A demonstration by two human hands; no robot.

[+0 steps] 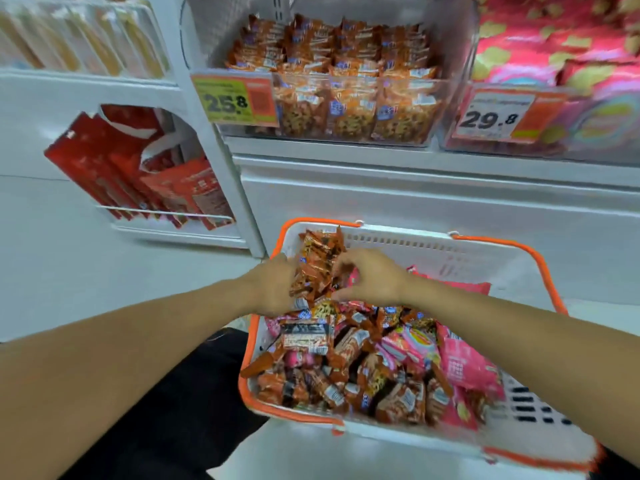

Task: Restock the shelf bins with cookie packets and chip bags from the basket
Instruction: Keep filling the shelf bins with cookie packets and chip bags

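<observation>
At the left of the frame a side rack holds red packets [138, 174] behind a thin rail. Left of centre, the left hand [273, 289] curls its fingers around one side of a bunch of orange cookie packets [317, 263], gripping it above the far left corner of the basket. Just right of it, the right hand [370, 280] pinches the other side of the same bunch, fingers bent and thumb underneath. Below both hands, the white basket [433, 247] with orange handles lies filled with more orange cookie packets and pink chip bags [464, 368]. Across the upper centre, a clear shelf bin [460, 109] holds rows of orange cookie packets behind a 25.8 price tag [235, 98]. At the upper right, a second bin [595, 147] holds pink bags behind a 29.8 tag [495, 116].
</observation>
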